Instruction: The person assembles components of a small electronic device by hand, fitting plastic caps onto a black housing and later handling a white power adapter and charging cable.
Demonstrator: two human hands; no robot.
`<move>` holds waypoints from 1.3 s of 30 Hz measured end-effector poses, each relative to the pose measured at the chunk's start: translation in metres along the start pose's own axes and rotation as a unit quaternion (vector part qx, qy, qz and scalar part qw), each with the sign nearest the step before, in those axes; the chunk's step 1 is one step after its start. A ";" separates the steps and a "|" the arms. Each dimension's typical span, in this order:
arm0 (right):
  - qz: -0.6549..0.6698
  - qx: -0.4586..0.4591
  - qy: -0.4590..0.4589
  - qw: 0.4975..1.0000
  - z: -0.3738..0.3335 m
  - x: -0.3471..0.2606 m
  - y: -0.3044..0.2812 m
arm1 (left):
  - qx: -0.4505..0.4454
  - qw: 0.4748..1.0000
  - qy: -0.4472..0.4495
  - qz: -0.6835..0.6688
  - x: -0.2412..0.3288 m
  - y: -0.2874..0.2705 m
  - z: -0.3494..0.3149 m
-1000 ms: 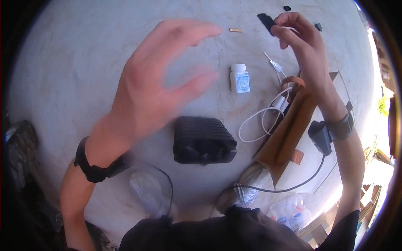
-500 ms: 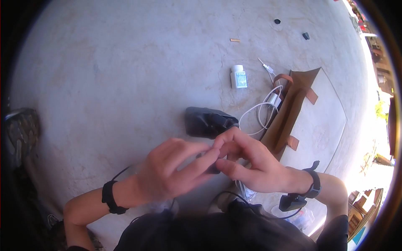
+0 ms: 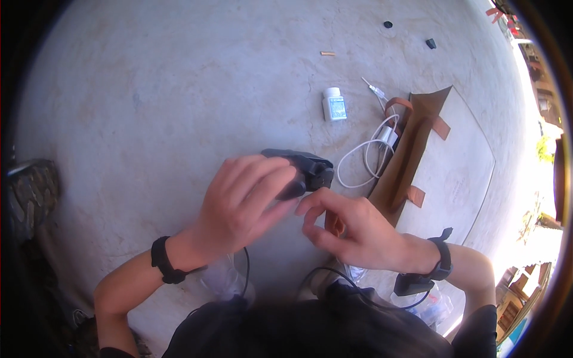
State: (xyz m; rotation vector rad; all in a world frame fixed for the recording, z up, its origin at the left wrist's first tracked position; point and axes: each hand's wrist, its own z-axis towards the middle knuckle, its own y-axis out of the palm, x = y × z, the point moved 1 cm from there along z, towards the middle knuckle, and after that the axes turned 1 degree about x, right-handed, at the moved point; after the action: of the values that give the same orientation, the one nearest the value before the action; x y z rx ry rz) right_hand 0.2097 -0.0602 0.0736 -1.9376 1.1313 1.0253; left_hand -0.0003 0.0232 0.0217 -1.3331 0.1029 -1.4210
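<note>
L hand (image 3: 233, 206) fingers curled round blk piece (image 3: 292, 191); R hand (image 3: 361, 232) fingers part-open, seemingly empty. Slip risk: one-hand grip.

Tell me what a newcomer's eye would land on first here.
Most likely the two bare hands at lower centre: the left hand overlapping a black case, the right hand just to its right with fingers curled. Next, the large white bag with a brown inside, lying on the right, a looped white cable beside its opening. The small white bottle stands out beyond the case, on the pale grey surface.
</note>
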 end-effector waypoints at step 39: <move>0.010 0.032 0.015 0.999 0.011 0.002 -0.004 | -0.013 1.000 -0.019 -0.018 -0.020 0.017 0.013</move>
State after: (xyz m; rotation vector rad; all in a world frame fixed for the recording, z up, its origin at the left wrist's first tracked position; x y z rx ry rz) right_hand 0.2110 -0.0501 0.0676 -1.8992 1.1885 0.9626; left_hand 0.0148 0.0393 0.0017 -1.3888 0.0727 -1.4281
